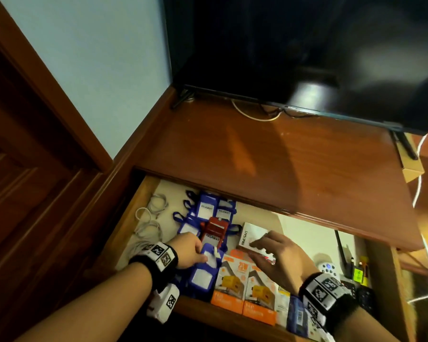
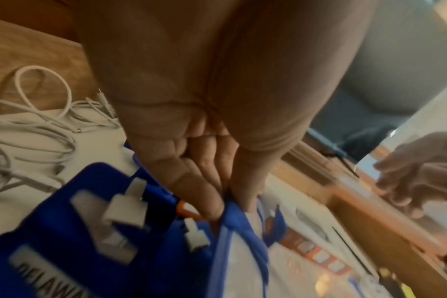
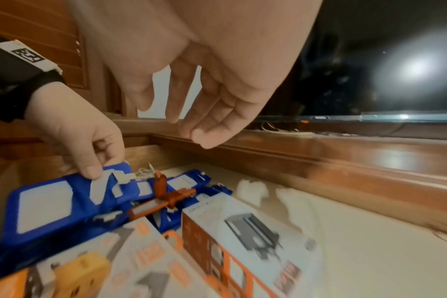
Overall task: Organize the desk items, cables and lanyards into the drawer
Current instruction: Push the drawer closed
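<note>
The drawer (image 1: 139, 201) stands pulled out under the desk top. My left hand (image 1: 190, 250) pinches the top edge of a blue badge holder (image 1: 204, 270), which lies tilted over other blue holders (image 1: 208, 206) and a red one (image 1: 214, 229). The left wrist view shows my left hand (image 2: 230, 201) pinching the blue holder (image 2: 64, 221). My right hand (image 1: 260, 248) hovers with relaxed fingers just above a white box (image 1: 250, 233), holding nothing. In the right wrist view my right hand (image 3: 186, 125) hangs open over that white box (image 3: 255, 227). Coiled white cables (image 1: 148, 223) lie at the drawer's left.
Two orange charger boxes (image 1: 230, 280) sit at the drawer's front. A white remote (image 1: 328, 266) and small items fill its right end. A dark TV (image 1: 307, 45) stands on the wooden desk top (image 1: 257, 156). A wooden door (image 1: 22, 144) is at the left.
</note>
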`<action>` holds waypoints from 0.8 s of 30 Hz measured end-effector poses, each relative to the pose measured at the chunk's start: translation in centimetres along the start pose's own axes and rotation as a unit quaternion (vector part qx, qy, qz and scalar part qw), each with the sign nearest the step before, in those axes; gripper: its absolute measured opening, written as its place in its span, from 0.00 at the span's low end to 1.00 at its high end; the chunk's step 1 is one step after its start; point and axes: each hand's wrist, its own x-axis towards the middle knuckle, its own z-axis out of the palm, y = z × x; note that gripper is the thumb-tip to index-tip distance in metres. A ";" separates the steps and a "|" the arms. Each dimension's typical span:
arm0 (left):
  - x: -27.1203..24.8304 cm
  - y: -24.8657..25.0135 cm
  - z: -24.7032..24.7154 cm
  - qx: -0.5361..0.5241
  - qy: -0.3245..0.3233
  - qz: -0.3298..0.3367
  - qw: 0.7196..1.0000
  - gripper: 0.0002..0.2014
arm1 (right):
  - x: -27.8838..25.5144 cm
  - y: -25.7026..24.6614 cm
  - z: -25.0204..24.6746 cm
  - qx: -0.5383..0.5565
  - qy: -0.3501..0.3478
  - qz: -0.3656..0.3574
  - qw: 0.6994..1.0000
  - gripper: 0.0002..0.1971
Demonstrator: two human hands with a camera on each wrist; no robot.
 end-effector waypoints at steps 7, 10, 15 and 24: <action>1.8 0.6 3.0 0.120 -0.018 -0.050 0.991 0.13 | -4.9 3.7 1.0 -0.018 -0.193 0.089 0.977 0.22; 2.3 1.2 3.8 0.173 -0.022 -0.061 0.983 0.12 | -6.6 4.8 1.7 -0.013 -0.267 0.134 0.954 0.30; 1.7 2.3 3.8 0.186 0.004 -0.063 0.980 0.12 | -10.2 6.2 3.1 0.003 -0.327 0.168 0.930 0.44; -5.9 -3.1 1.9 0.225 -0.099 0.017 0.969 0.45 | -15.5 7.1 3.7 -0.084 -0.339 0.190 0.918 0.38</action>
